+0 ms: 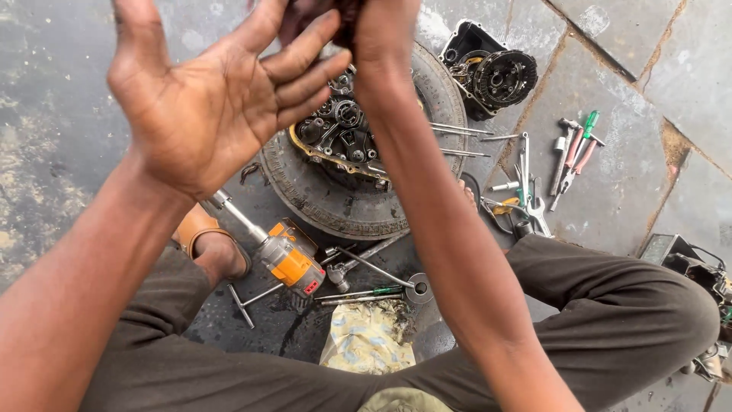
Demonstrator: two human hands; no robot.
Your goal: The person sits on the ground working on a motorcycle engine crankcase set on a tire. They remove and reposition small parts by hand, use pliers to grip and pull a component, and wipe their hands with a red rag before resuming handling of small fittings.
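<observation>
Engine: cover off, gears exposed, on tyre. Left hand fingers apart, empty. Right hand grip cannot tell. Driver, spanners laid out; reassembly pending.

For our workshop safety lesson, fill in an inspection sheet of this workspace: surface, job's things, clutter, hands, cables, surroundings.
Surface: grey stone paving, wet and oil-stained.
Job's things: opened engine case showing gears, resting on a tyre; detached cover beside it.
Clutter: orange power driver, T-handle wrench, screwdrivers and pliers, spanners, rag.
Hands: left hand open, palm showing; right hand raised, mostly cut off by the frame edge, its grip unclear.
Cables: dark wire on a part at the right edge.
Surroundings: the person's legs in dark trousers, brown sandal.
</observation>
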